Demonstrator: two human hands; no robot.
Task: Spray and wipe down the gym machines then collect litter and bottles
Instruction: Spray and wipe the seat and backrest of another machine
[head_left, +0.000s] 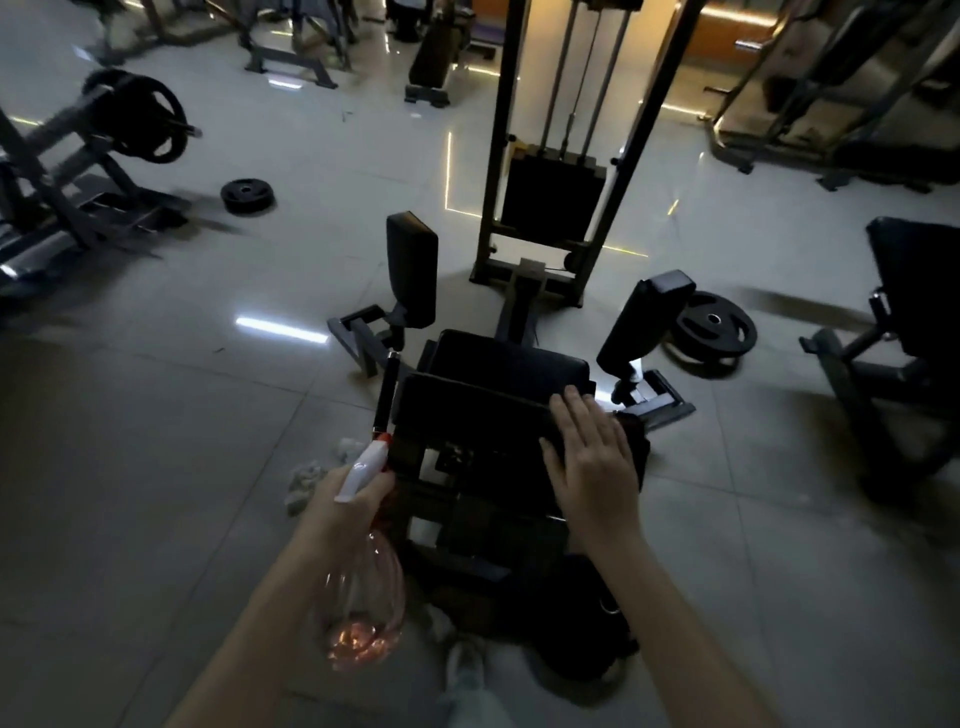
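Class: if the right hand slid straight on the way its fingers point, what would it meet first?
Likely the seat cushion, just past the back pad under the right hand; depth unclear.

**Background.** We look down into a dim gym hall. The floor (156, 415) is laid with large, pale, glossy tiles, and strip lights cast bright reflections (283, 330) on them. One weight plate (247, 196) lies flat at left, and another (711, 325) lies at right. Dark equipment frames (291, 47) stand along the far side, before an orange-lit wall (727, 28).
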